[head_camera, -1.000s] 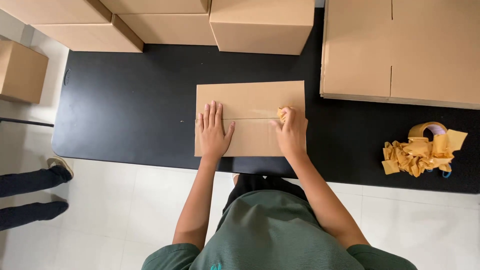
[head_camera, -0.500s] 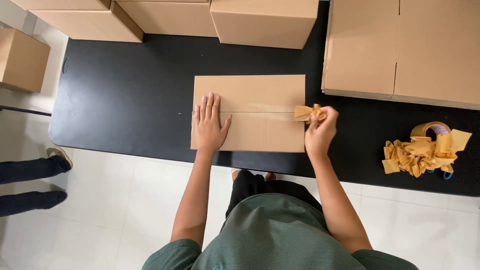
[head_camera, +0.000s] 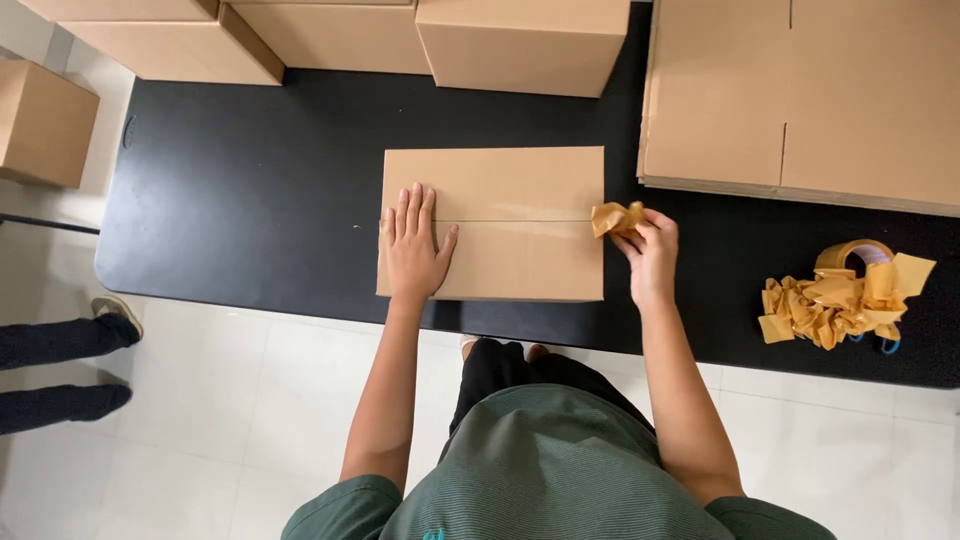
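Right hand (head_camera: 652, 262) pinches a crumpled wad of brown tape (head_camera: 617, 218) just off the right end of the carton's seam. Left hand (head_camera: 414, 248) lies flat, fingers spread, on the carton (head_camera: 510, 190) near the bench's front edge. Judged step: tape stripping; the wad now needs clearing aside. Carton flaps are closed, seam bare.

Matt brown cardboard box (head_camera: 510, 225), crumpled glossy tape (head_camera: 615, 217), smooth black tabletop (head_camera: 250, 180)
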